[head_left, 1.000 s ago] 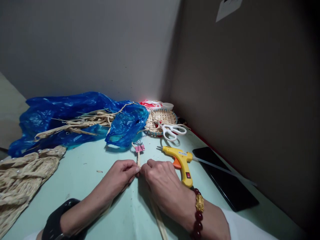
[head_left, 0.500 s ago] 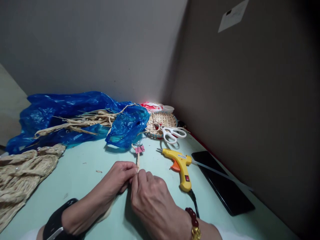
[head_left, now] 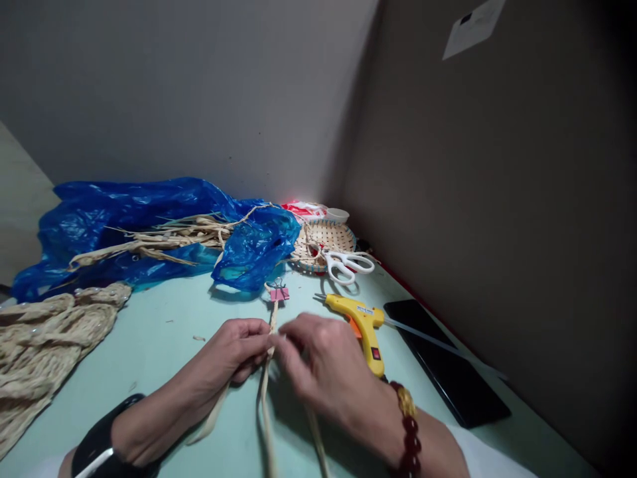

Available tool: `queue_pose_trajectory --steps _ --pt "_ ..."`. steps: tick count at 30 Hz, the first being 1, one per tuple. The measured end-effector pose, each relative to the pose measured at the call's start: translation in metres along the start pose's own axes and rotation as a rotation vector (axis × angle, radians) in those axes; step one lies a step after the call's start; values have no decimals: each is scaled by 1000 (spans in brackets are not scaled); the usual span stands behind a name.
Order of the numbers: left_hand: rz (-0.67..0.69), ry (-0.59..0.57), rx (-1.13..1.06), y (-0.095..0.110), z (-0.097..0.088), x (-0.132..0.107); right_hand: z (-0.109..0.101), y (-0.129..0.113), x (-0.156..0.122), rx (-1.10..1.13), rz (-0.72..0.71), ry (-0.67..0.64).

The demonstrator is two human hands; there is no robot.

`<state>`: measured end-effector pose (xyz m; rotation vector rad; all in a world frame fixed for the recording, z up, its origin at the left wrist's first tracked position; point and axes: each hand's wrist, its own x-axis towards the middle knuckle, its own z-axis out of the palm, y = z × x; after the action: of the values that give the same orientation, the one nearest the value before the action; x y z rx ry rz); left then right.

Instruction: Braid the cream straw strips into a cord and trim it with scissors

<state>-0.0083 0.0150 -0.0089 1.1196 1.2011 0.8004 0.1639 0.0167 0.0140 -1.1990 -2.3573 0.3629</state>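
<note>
Near the front middle of the pale green tabletop point(head_left: 159, 352), pinching a narrow, straw-coloured plant-fibre braid point(head_left: 274, 317) between thumb and bent fingers of the left hand point(head_left: 237, 346), closed firmly on it, with a small pink binder clip point(head_left: 279, 293) clamped at the braid's far end. Just right of the braid, holding the right hand point(head_left: 321, 355) half curled, thumb stretched toward the left fingertips; blurred there, so impossible to tell of any grip.

Compared with half a second ago, shifted to the right and turned to show the thumb, no longer lying across the stretch just below the braid. Leaves uncovered now, between the hands, a slim pale middle strand point(head_left: 266, 411), out of sight then. Shows again, below the right palm, a pale right-hand strand point(head_left: 317, 441); under the left forearm, as before, a flat pale left-hand strand point(head_left: 212, 418).

Now overlaps, with the right hand, part of the orange trigger of a yellow plastic glue gun point(head_left: 365, 315), clear of it then. Farther back, at rest as before, white-handled scissors point(head_left: 341, 267) against a shallow woven basket point(head_left: 326, 236), beside a crumpled blue plastic bag point(head_left: 124, 206).
</note>
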Motion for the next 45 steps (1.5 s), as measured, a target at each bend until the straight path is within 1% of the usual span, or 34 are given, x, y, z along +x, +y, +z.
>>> queue_pose_trajectory --steps 1,3,6,7,8,12,14,17,20,22,23,24,27,28,32,35,36,38,40,45 --pt "3 -13 -5 2 0 0 -3 5 4 78 85 1" --pt "-5 -35 -7 5 0 -1 -5 15 11 259 166 -103" --pt "-25 -63 12 8 1 0 2 22 15 593 194 -339" --pt "-28 -59 23 8 1 0 4 23 15 654 204 -373" --pt "-32 -51 39 8 1 1 6 23 14 675 214 -377" --pt "-24 17 176 3 4 1 6 21 15 579 192 -300" --pt "22 64 297 2 5 0 7 21 15 575 196 -258" --pt "114 122 525 4 9 -5 13 23 15 615 265 -186" --pt "132 158 664 6 12 -9 20 23 14 647 314 -147" --pt "129 170 654 5 13 -10 23 21 13 630 322 -124" --pt "112 166 609 4 14 -10 23 21 12 609 320 -107" --pt "78 166 535 3 15 -10 23 19 12 586 314 -86" --pt "-86 164 234 -1 18 -11 20 16 11 526 290 -35" --pt "-112 168 161 -1 20 -11 18 16 11 511 282 -28" --pt "-113 201 12 4 21 -14 9 15 13 420 223 -40" --pt "-135 167 -88 6 21 -16 6 16 14 387 183 -38" --pt "-122 168 -90 6 21 -16 6 16 15 395 182 -34" --pt "-83 195 -23 4 23 -16 9 16 15 437 192 -30" --pt "-39 222 112 0 27 -16 13 16 14 490 212 -33" --pt "8 218 495 -5 35 -21 15 15 11 628 237 -104"
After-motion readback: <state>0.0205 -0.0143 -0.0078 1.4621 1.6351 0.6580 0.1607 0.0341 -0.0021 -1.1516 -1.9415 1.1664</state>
